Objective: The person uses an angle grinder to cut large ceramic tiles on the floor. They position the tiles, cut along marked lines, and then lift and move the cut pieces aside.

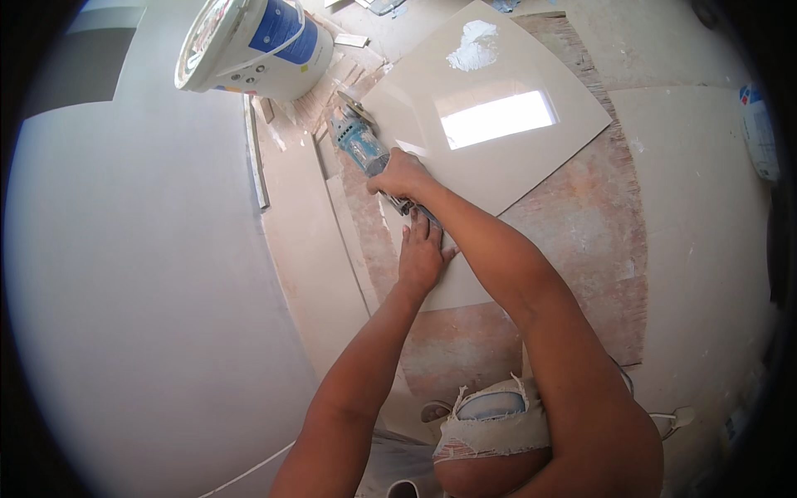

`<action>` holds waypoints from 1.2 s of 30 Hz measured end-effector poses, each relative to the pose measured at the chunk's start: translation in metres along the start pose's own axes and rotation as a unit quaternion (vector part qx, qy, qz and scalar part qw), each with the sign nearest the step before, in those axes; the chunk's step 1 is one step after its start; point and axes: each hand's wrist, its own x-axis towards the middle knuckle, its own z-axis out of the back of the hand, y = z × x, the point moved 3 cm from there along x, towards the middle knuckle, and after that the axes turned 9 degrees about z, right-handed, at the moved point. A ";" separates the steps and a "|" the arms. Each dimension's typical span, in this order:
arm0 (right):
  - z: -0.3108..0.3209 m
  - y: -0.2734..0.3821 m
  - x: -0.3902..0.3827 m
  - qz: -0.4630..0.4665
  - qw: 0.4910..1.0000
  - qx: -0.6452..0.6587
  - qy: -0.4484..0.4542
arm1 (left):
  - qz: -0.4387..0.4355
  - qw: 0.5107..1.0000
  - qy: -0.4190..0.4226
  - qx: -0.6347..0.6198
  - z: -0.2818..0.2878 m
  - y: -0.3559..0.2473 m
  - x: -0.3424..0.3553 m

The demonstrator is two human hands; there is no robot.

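A teal and grey angle grinder (359, 143) lies along the left edge of a large, glossy beige tile (515, 174). My right hand (404, 176) is wrapped round its body. The grinder's disc (355, 108) points away from me, beside the tile's far left edge; I cannot tell whether it touches. Close behind the tool's rear end, my left hand (425, 259) rests on the near part of the tile with its fingers stretched out. A white smear (475, 46) marks the tile's far corner, and a bright window reflection crosses its middle.
Under the tile lies a worn reddish-brown board (598, 216). A white bucket with a blue label (278, 46) stands at the far left, among narrow offcut strips (352, 40). A pale wall (149, 249) runs along the left. At the far right is a white bag (759, 133).
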 end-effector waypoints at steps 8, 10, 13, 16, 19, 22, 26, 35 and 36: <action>-0.001 0.006 0.016 0.009 1.000 0.018 -0.003 | 0.009 1.000 -0.001 0.009 -0.004 0.000 0.001; -0.002 0.008 0.022 0.011 1.000 0.020 -0.012 | 0.006 1.000 -0.003 0.008 -0.005 0.001 0.001; -0.003 0.009 0.028 0.014 0.999 0.027 -0.028 | 0.004 1.000 -0.002 0.012 -0.006 0.002 0.001; -0.003 0.010 0.032 0.019 0.998 0.038 -0.038 | 0.006 1.000 0.001 0.013 -0.007 0.002 0.001; -0.003 0.013 0.037 0.017 0.998 0.039 -0.038 | 0.007 1.000 0.005 0.012 -0.007 0.002 0.002; -0.003 0.015 0.039 0.013 0.998 0.049 -0.041 | 0.008 1.000 0.004 0.010 -0.007 0.001 0.002; -0.001 0.017 0.040 0.010 0.998 0.051 -0.039 | 0.010 1.000 0.011 0.019 -0.007 0.002 0.002; -0.001 0.016 0.039 -0.028 0.999 0.033 -0.003 | 0.018 0.999 0.022 0.025 -0.009 0.003 0.004; -0.002 0.016 0.039 -0.025 0.999 0.024 -0.006 | 0.018 0.999 0.021 0.019 -0.008 0.002 0.004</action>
